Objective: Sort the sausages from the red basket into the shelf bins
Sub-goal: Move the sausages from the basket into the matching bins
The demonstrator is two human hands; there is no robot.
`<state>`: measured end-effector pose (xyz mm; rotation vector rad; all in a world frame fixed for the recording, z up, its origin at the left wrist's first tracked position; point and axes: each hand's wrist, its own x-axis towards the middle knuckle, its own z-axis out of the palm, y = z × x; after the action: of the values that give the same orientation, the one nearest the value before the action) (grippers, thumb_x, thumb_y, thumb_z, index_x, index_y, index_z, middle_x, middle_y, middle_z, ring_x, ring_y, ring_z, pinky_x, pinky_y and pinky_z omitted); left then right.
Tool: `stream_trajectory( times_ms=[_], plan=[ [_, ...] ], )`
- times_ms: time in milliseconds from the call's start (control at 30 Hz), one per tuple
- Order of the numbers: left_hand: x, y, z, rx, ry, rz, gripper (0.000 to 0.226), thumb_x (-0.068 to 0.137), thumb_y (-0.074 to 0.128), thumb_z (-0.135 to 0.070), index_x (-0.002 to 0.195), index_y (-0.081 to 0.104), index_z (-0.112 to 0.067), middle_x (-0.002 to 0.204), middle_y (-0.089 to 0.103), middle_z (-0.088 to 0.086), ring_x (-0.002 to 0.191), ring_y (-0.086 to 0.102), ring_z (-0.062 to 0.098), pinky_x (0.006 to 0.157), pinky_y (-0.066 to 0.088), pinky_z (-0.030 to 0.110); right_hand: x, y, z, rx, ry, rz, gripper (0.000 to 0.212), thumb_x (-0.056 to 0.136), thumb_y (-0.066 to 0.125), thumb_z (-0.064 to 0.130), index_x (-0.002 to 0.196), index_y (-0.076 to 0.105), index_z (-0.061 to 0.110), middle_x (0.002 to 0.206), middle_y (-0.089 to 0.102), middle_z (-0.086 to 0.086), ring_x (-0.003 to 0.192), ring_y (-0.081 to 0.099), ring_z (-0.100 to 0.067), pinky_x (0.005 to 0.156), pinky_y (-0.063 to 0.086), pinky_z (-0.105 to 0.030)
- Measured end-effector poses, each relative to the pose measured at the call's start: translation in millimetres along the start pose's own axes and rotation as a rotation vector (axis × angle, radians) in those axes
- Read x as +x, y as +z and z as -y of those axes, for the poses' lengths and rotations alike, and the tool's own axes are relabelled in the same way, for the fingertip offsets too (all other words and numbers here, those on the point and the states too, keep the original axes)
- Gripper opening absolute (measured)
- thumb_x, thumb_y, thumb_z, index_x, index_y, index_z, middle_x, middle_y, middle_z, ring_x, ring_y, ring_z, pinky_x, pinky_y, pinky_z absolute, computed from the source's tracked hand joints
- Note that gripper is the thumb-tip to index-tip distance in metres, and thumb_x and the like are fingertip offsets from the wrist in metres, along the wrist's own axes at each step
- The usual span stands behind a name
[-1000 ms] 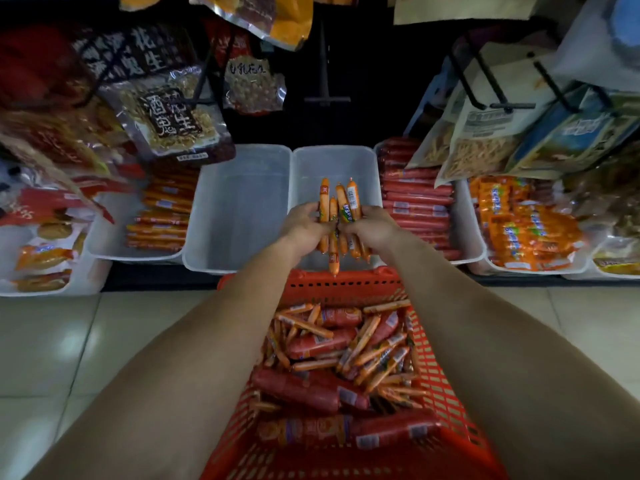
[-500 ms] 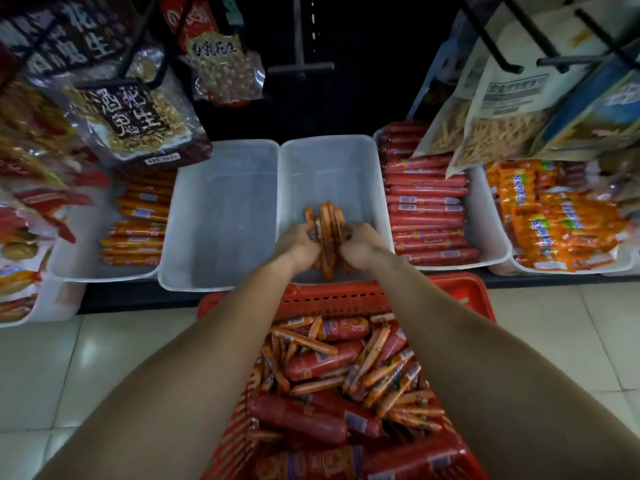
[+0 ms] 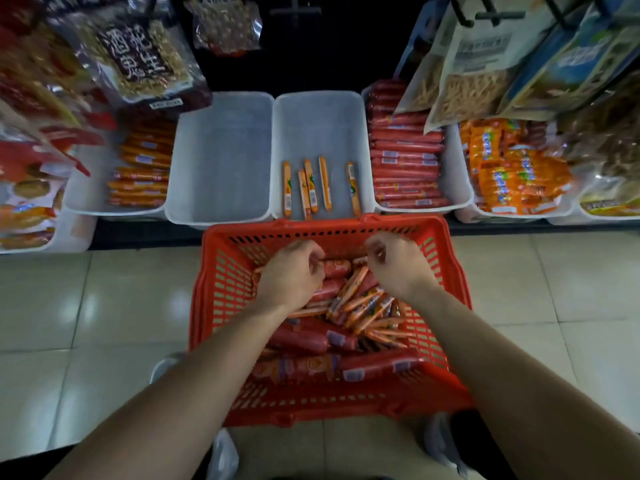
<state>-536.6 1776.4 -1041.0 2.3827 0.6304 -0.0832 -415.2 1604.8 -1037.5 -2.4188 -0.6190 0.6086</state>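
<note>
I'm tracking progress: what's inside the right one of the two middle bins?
Five thin orange sausages lie lengthwise on the bin floor. The basket rim covers the near edge.

We see a bare left forearm (image 3: 194,375) and a bare right forearm (image 3: 502,358), each uncovered down to the wrist, with a bare left hand (image 3: 291,275) and right hand (image 3: 398,268). Lower down we make out a blurred pale grey-white left shoe (image 3: 223,455) and a matching right shoe (image 3: 445,441).
</note>
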Motion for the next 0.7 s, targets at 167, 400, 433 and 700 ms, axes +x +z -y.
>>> stream_trajectory(
  times_ms=[167,400,433,700],
  plan=[
    [-34,61,16,0.156,-0.149,0.382,0.04,0.089,0.062,-0.041,0.126,0.058,-0.025,0.119,0.065,0.001,0.109,0.061,0.024,0.081,0.05,0.035,-33,56,-57,-0.304,0.11,0.425,0.05,0.089,0.057,0.022,0.139,0.05,0.019,0.138,0.054,-0.015,0.127,0.051,-0.035,0.1,0.043,-0.037],
    [-19,112,27,0.091,-0.132,0.446,0.053,0.086,0.065,-0.046,0.134,0.05,-0.028,0.124,0.062,0.0,0.114,0.059,0.026,0.087,0.052,0.042,-19,89,-92,-0.541,-0.012,0.457,0.083,0.084,0.067,0.026,0.151,0.02,0.041,0.158,0.012,0.001,0.143,0.017,-0.035,0.11,0.038,-0.049],
    [-14,118,26,0.069,-0.153,0.462,0.056,0.088,0.065,-0.046,0.137,0.048,-0.026,0.127,0.061,0.002,0.116,0.058,0.027,0.088,0.052,0.042,-17,88,-95,-0.568,-0.043,0.422,0.079,0.083,0.067,0.023,0.148,0.025,0.038,0.156,0.017,0.002,0.141,0.022,-0.034,0.106,0.042,-0.048],
    [1,148,26,0.002,-0.254,0.413,0.066,0.094,0.063,-0.041,0.149,0.036,-0.017,0.148,0.034,0.006,0.13,0.047,0.031,0.103,0.043,0.042,-11,80,-103,-0.707,-0.143,0.409,0.058,0.086,0.066,0.038,0.14,0.046,0.034,0.149,0.035,0.001,0.136,0.031,-0.029,0.106,0.038,-0.047]
  ],
)
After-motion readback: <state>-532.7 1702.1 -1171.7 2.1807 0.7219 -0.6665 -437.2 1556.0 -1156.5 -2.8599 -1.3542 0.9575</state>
